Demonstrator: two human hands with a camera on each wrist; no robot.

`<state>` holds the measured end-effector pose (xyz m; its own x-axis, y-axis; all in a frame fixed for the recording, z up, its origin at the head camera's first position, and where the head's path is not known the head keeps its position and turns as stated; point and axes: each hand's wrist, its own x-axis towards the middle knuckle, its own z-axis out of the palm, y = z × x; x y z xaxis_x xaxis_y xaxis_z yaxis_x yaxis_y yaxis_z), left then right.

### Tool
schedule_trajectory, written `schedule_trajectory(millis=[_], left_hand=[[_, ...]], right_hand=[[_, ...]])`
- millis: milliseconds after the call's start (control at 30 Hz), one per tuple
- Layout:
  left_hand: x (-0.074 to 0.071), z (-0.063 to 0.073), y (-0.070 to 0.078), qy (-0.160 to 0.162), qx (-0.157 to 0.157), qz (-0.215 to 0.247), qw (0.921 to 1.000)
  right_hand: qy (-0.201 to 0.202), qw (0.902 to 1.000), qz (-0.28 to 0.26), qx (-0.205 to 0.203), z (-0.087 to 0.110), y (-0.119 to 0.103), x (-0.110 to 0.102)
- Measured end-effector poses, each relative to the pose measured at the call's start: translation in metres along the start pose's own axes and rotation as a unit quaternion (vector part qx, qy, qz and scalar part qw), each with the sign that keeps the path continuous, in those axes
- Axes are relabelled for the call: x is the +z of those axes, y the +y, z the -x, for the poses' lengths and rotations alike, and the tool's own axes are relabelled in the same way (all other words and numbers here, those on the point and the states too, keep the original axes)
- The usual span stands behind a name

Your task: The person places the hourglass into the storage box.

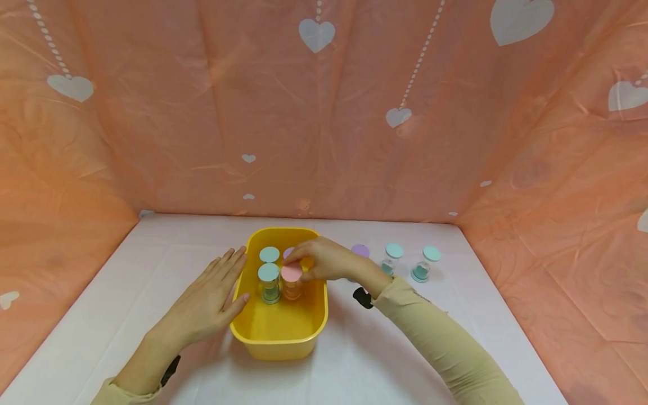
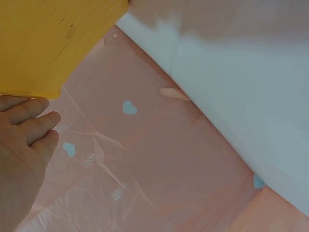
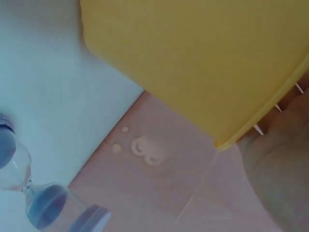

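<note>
Inside a yellow plastic bin (image 1: 280, 323) stand two mint-capped hourglasses (image 1: 269, 273), a pink-capped hourglass (image 1: 292, 274) and, partly hidden, a purple-capped one (image 1: 288, 253). Reaching over the bin's right rim, my right hand (image 1: 324, 259) pinches the pink-capped hourglass near its top between thumb and fingers. In the right wrist view, the bin's wall hides those fingertips. My left hand (image 1: 205, 301) lies along the left rim with fingers straight, and its fingers (image 2: 29, 116) are by the bin's edge in the left wrist view.
Right of the bin, a purple-capped hourglass (image 1: 360, 251) stands partly behind my right wrist, beside two mint-capped hourglasses (image 1: 426, 263). All are on a white-covered table (image 1: 182, 259). Pink sheeting (image 1: 354, 163) with white hearts encloses the back and sides.
</note>
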<state>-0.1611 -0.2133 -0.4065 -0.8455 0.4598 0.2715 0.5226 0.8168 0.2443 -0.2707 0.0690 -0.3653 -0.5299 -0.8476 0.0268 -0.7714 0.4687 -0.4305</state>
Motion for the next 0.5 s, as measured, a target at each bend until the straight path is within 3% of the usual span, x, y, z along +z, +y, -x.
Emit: schedule_trajectory(millis=[500], left_hand=[[-0.0004,0.0003,0.0005,0.001,0.002,0.005,1.0]], right_hand=[[-0.018,0.9996,0.016,-0.012,-0.006,0.0069,0.0008]])
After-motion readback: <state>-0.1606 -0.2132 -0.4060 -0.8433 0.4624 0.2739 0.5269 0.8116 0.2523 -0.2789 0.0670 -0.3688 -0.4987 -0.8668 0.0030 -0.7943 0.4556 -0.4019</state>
